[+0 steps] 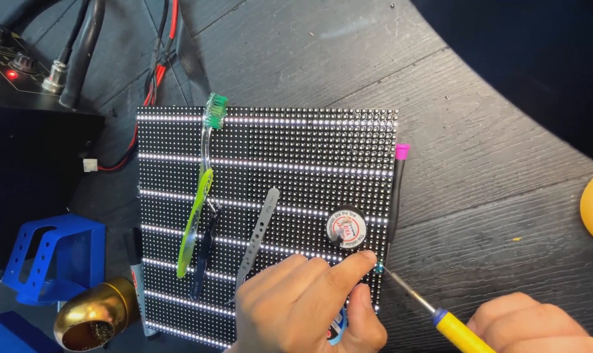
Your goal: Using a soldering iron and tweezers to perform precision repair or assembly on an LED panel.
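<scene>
Panel: a square LED panel (270, 196) lay flat on the dark wood-grain table (479, 163), its face a fine grid of dots with bright white rows lit across it.
Left hand: the left hand (309, 307) rested on the panel's lower right corner, fingers curled, forefinger stretched out with its tip at the panel's right edge; whether it pinched anything under the fingertip could not be told.
Right hand: the right hand (538, 323) was closed around the yellow handle of a soldering iron (434, 310).
Key relation: the iron's long axis ran from lower right up to upper left, its thin metal tip meeting the panel edge just beside the left forefinger; the left hand was the nearer to that spot, the right well back along the handle.
Solder: a small round spool (346, 229) sat on the panel just above the left hand.
Other tools on panel: a toothbrush (205, 176) with translucent green handle and green bristles, dark tweezers (203, 252) and perforated steel tweezers (257, 235), all lying roughly upright.
Right edge: a slim black rod with a pink cap (396, 196) lay along it.
Left of panel: a blue metal bracket (54, 258), a brass-coloured holder (94, 317), red and black wires (156, 65).
</scene>
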